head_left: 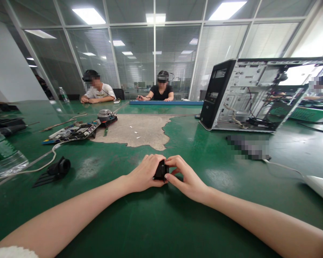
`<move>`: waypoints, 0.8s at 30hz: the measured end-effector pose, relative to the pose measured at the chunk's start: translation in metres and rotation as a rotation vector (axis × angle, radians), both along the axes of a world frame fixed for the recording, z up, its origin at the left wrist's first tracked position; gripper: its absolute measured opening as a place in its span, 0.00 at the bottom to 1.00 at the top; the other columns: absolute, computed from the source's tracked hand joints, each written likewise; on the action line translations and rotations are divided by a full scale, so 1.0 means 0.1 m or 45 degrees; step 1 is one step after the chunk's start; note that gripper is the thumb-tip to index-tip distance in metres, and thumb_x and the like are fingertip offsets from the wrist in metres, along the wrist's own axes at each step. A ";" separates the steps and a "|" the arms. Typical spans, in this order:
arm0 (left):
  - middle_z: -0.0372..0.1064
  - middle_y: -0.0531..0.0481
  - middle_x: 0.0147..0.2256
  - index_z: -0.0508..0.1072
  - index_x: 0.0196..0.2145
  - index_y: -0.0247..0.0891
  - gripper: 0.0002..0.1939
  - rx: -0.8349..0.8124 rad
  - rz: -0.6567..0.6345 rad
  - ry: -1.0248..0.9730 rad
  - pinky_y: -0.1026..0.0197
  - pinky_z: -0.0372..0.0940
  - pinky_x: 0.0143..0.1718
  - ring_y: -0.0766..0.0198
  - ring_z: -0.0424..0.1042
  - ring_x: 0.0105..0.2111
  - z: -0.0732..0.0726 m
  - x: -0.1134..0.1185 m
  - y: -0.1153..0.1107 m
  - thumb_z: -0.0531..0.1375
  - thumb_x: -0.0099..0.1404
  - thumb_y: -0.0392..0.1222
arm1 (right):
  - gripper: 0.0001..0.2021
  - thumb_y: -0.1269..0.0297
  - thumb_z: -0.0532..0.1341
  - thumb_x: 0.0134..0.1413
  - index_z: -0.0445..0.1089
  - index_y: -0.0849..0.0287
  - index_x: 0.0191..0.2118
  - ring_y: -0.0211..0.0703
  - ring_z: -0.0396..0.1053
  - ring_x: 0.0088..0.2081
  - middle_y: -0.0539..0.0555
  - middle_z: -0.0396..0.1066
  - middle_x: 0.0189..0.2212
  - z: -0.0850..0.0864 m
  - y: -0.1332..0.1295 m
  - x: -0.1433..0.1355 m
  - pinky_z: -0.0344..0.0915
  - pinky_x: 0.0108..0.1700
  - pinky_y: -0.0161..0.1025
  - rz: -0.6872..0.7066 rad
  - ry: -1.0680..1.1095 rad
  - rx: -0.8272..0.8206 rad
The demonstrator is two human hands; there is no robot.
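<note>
A small black boxy part (161, 170) is held between both hands, just above or on the green tabletop; its exact kind I cannot make out. My left hand (144, 173) wraps it from the left, with the fingers over its far side and the thumb along the near edge. From the right, the thumb and fingertips of my right hand (187, 179) pinch its right side. Part of the piece is covered by the fingers. To the left lies a black plastic part with a round duct-like opening (59, 167).
An open computer case (231, 96) stands at the right. At the left are a circuit board (72, 132), a cooler-like metal part (107, 115), a white cable (52, 159) and a water bottle (5, 150). Bare patches mark the table (148, 215). Other people sit around it.
</note>
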State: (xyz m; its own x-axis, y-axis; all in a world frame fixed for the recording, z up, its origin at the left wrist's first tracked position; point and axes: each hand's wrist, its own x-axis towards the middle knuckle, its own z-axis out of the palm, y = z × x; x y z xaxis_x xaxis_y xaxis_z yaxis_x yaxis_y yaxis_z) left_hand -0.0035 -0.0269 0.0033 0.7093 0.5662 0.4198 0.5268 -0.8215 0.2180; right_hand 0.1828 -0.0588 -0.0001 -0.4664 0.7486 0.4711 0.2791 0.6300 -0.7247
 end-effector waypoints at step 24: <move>0.60 0.46 0.44 0.52 0.47 0.38 0.27 -0.006 0.008 -0.015 0.55 0.55 0.40 0.56 0.61 0.40 -0.01 0.00 0.01 0.61 0.53 0.45 | 0.12 0.70 0.55 0.53 0.57 0.56 0.44 0.41 0.63 0.43 0.55 0.58 0.41 -0.03 0.03 0.00 0.69 0.39 0.39 -0.031 0.001 -0.040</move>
State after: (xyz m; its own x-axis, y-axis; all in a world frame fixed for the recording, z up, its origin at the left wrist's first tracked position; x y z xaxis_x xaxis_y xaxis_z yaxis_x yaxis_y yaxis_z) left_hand -0.0032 -0.0263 0.0023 0.7009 0.5726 0.4253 0.5294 -0.8172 0.2278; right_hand 0.1824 -0.0557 -0.0035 -0.4473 0.7744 0.4475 0.2937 0.5998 -0.7443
